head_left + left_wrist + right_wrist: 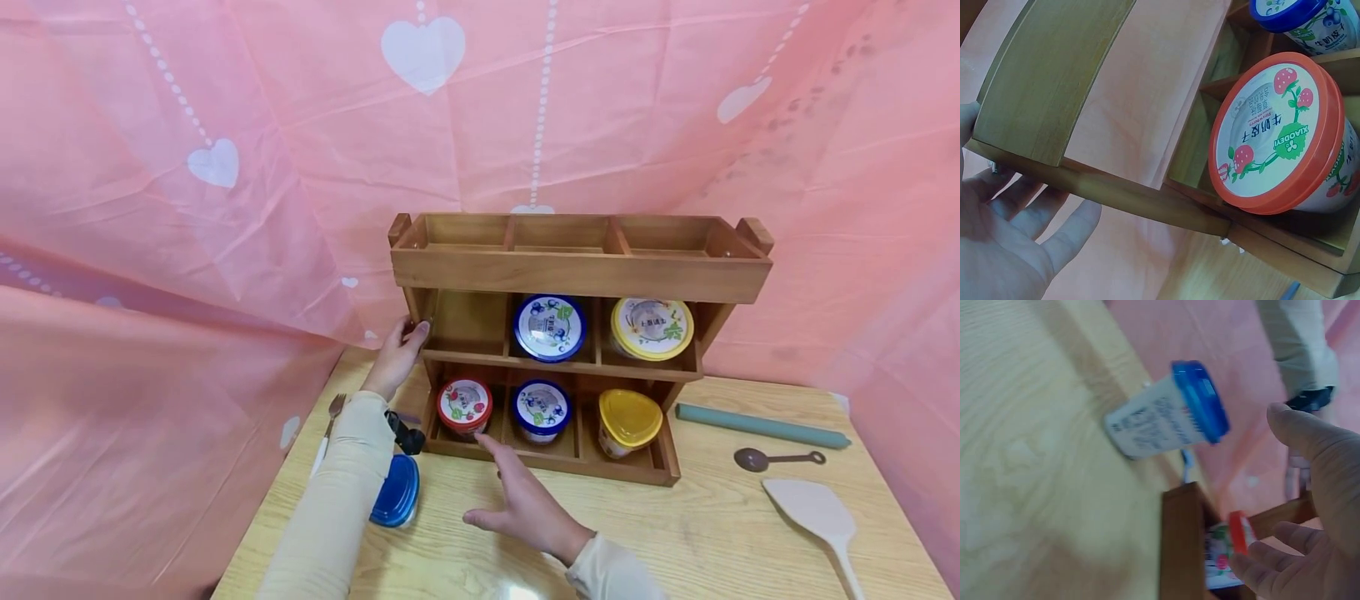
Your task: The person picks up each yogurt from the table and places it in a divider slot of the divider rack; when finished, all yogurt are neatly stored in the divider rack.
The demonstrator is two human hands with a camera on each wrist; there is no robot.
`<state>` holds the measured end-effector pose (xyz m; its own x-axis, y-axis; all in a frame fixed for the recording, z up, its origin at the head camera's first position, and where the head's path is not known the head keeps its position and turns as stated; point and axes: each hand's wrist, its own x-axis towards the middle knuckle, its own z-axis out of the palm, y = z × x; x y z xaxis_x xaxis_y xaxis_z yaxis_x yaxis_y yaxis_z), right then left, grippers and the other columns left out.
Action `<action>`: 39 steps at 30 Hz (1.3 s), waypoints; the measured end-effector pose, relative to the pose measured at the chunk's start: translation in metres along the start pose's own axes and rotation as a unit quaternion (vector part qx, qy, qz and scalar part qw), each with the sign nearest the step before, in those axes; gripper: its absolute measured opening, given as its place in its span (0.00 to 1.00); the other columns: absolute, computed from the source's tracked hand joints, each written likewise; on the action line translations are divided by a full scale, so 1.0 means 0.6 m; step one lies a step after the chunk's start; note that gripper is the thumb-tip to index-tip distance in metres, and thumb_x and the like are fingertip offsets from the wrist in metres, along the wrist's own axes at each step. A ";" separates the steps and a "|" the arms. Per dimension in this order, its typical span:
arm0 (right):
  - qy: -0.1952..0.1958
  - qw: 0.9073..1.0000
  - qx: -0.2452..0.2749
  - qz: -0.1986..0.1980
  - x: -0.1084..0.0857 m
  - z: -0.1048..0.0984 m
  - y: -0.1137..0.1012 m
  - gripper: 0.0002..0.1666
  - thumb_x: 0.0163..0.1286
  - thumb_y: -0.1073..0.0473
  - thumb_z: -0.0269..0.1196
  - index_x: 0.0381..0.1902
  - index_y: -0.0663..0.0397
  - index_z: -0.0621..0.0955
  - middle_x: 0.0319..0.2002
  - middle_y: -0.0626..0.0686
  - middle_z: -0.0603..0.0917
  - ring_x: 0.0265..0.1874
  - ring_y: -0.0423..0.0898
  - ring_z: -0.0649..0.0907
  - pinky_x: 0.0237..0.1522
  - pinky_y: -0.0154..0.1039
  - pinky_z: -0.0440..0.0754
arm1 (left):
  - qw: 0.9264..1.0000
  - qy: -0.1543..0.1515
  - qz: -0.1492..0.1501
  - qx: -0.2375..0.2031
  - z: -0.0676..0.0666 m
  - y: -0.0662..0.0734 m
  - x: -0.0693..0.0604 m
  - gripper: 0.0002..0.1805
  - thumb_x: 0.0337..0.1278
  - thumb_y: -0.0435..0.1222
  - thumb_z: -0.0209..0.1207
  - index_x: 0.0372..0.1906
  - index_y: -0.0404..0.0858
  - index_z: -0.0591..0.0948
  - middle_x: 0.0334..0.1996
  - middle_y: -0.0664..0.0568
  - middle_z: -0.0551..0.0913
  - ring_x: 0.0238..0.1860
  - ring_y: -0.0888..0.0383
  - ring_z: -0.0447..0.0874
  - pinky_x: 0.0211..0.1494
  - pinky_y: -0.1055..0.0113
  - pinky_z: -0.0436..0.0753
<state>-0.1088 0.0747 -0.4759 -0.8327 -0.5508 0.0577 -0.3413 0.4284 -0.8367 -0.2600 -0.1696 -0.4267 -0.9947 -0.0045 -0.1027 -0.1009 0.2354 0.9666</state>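
Observation:
A wooden three-tier rack (577,277) stands on the table. My left hand (397,354) grips its left side frame by the middle tier, the thumb on one side of the wood and the fingers on the other in the left wrist view. In front of the bottom tier, my right hand (528,504) is spread and holds nothing, with fingertips near a red-lidded cup (465,402). That cup has strawberries on its label and sits in the lower left compartment. A blue-lidded cup (1154,422) stands on the table left of the rack, partly behind my left arm in the head view.
Blue-lidded tubs (550,327) and yellow-lidded tubs (651,329) occupy the middle and right compartments of the lower two tiers. Right of the rack lie a green rod (761,426), a dark spoon (753,459) and a white spatula (813,508). A fork (335,408) lies left. Pink cloth hangs behind.

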 end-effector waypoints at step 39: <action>-0.047 0.997 0.044 0.031 0.078 0.153 0.009 0.64 0.54 0.43 0.75 0.77 0.57 0.51 0.73 0.61 0.61 0.71 0.57 0.67 0.70 0.56 0.68 | 1.000 -0.003 0.014 -0.014 -0.001 0.007 -0.005 0.34 0.75 0.50 0.47 0.76 0.41 0.55 0.75 0.42 0.59 0.74 0.42 0.60 0.72 0.46 0.69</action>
<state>-0.1100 -0.0145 -0.5275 -0.8046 -0.5922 -0.0433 -0.2481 0.4015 -0.8816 -0.2577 -0.1690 -0.4225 -0.9971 0.0075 -0.0759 -0.0727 0.2072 0.9756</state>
